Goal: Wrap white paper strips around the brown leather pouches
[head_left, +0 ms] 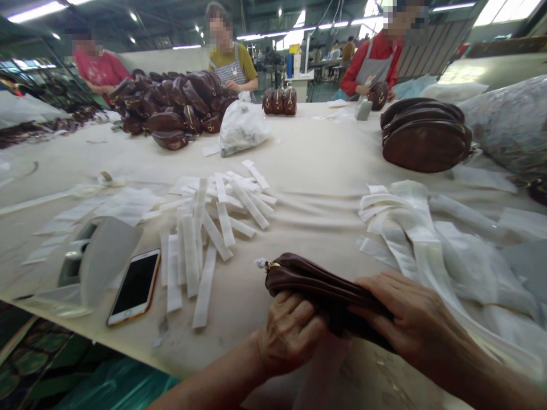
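Observation:
A dark brown leather zip bag is held between my two hands above the near side of the table. White wrapping covers its zipper pull at the left end. My left hand is closed at the bag's lower left edge, its fingers curled. My right hand grips the bag's right end, thumb on one side and fingers on the other. Part of the bag's underside is hidden by my hands. Left of the bag lies a loose pile of white strips on the table.
A phone and a tape dispenser lie near the front left edge. Long white strips spread at right. Brown bags stand beyond, and a heap of bags sits at back left by a white plastic bag. Several co-workers stand opposite.

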A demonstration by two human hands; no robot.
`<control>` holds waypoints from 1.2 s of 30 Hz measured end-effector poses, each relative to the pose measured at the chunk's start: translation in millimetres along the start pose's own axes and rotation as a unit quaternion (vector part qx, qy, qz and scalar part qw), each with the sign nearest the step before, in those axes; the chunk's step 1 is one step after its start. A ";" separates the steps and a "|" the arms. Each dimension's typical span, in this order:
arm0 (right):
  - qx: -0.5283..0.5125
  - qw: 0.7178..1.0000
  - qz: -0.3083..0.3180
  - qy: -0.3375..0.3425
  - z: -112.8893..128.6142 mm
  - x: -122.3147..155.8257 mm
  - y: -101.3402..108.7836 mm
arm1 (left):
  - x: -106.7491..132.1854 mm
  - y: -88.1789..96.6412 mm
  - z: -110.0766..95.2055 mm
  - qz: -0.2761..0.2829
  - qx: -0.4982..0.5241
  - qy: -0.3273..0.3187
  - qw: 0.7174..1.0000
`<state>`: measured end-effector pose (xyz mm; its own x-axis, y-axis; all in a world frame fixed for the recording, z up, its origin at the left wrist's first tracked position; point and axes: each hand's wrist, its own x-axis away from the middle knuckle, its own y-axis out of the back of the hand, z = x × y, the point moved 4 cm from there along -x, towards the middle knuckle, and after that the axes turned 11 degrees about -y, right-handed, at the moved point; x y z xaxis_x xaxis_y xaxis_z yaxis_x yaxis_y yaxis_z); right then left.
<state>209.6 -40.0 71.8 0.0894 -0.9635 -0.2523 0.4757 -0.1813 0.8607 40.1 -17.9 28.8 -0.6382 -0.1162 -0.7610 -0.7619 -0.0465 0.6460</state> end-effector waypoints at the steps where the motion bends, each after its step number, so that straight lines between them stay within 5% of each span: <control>1: -0.002 1.000 0.000 0.000 -0.3 0.5 -0.6 | -0.9 0.3 0.3 0.002 -0.001 0.002 1.000; 21: -0.013 0.999 -0.045 0.005 5.7 7.2 0.1 | -16.6 5.3 -2.7 0.061 -0.024 -0.002 0.998; 36: -0.029 1.000 -0.006 0.006 5.2 12.2 -3.1 | -16.6 2.5 -2.7 -0.052 -0.040 -0.031 0.997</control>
<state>204.7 -52.2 68.4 0.0941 -0.9585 -0.2690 0.5267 -0.1813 0.8305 49.1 -18.7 43.2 -0.5645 -0.0450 -0.8242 -0.8140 -0.1353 0.5649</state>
